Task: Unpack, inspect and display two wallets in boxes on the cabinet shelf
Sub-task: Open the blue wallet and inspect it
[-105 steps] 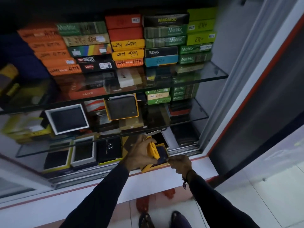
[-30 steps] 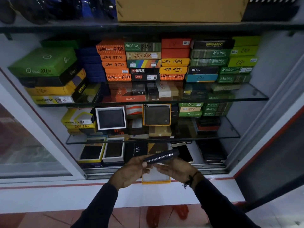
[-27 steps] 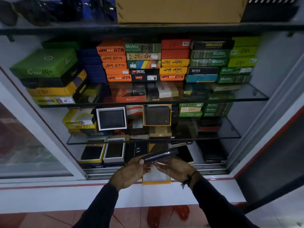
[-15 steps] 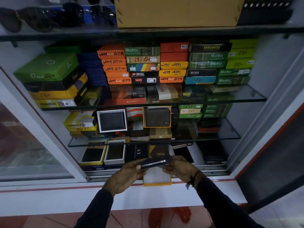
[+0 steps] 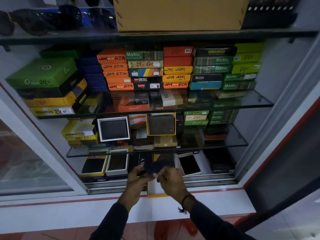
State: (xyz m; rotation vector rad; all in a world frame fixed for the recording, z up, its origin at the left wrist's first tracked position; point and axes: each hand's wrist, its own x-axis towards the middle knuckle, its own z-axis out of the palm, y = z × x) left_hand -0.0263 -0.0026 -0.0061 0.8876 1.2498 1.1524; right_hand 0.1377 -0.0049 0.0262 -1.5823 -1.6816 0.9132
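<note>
Left hand (image 5: 136, 179) and right hand (image 5: 170, 179) still gripping dark wallet (image 5: 155, 166), now tilted flatter, above open box (image 5: 153, 189)

Shop, price-marked wallet boxes (image 5: 176, 70), glass shelves (image 5: 251, 101)

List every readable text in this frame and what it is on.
"KANGAROO": black box
"Motrix": green box
"DIESEL": black box
"Levi's": box below it
"BOSS": dark box
"HAIKO": orange box
"249 A.T.M.": orange box
Small sticker print is unreadable.

dark navy wallet (image 5: 156, 168), orange-rimmed box (image 5: 155, 192)
</note>
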